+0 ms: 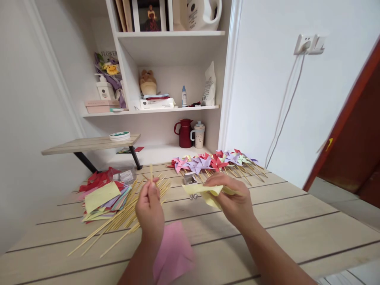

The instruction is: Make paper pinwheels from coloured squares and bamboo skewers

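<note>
My left hand (151, 211) is closed around a thin wooden stick (151, 172), whose tip sticks up above the thumb. A pale yellow paper pinwheel (208, 190) is pinched in my right hand (236, 204), its folds partly hidden by the fingers. Stick and pinwheel are apart. Just beyond the pinwheel stand a small open box (189, 179) and a few shiny metal pins (193, 196). Under my left forearm lies a pink paper sheet (175, 251). Many loose sticks (121, 215) spread out beside my left hand.
Coloured paper sheets (102, 198) are stacked at the left, near a clear plastic box (126, 176). Several finished pinwheels (202, 162) lie at the table's back edge. A raised wooden shelf (89, 143) stands back left. Behind are a red jug (185, 133) and a cup (199, 135).
</note>
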`<state>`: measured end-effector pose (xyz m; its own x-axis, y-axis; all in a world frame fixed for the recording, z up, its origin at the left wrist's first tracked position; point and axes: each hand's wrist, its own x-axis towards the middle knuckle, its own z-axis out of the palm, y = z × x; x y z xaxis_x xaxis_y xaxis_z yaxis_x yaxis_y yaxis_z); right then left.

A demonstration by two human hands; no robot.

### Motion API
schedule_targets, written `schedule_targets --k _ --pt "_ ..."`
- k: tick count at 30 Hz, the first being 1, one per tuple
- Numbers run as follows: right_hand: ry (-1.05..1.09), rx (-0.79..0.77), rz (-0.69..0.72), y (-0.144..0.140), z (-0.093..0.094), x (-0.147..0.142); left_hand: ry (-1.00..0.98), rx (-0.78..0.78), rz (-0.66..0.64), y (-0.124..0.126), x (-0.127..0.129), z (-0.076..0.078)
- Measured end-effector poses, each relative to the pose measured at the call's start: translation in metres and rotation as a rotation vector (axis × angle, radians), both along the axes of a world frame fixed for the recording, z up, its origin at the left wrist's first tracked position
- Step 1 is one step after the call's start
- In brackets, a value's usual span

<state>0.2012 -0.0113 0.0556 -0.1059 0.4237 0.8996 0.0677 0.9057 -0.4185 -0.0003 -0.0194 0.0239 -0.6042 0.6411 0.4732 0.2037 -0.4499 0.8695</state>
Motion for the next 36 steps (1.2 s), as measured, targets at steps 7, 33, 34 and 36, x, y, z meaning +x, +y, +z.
schedule_targets --k 7,33,34,36 --pt "-0.009 0.132 -0.021 -0.003 0.000 -0.003 0.543 0.108 -0.224 -0.004 0.018 -0.011" --pt "-0.083 0.243 -0.034 -0.007 0.001 -0.003 0.555 0.278 -0.055 -0.007 0.018 -0.016" --pt "-0.080 0.244 -0.043 -0.008 0.001 -0.002 0.570 0.290 -0.053 -0.006 0.018 -0.015" --pt "-0.083 0.242 -0.055 -0.008 0.001 -0.001 0.564 0.276 -0.056 -0.009 0.020 -0.013"
